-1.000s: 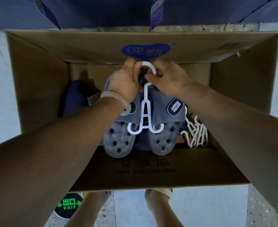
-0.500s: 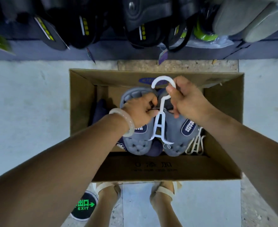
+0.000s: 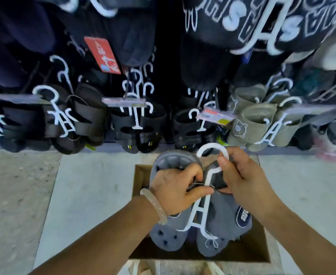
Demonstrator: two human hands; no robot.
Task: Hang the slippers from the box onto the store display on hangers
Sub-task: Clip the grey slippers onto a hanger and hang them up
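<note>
grey slippers [image 3: 200,219] on white hanger [image 3: 206,187], both hands' grip at top

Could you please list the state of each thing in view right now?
Grey slippers: mounted on the hanger, held above the box, not yet hung.
Hanger: upright, hook free.
Left hand: grips the left slipper and hanger stem.
Right hand: pinches the hanger below the hook.
Box: open, on the floor.
Display slippers: hanging on hangers.
</note>
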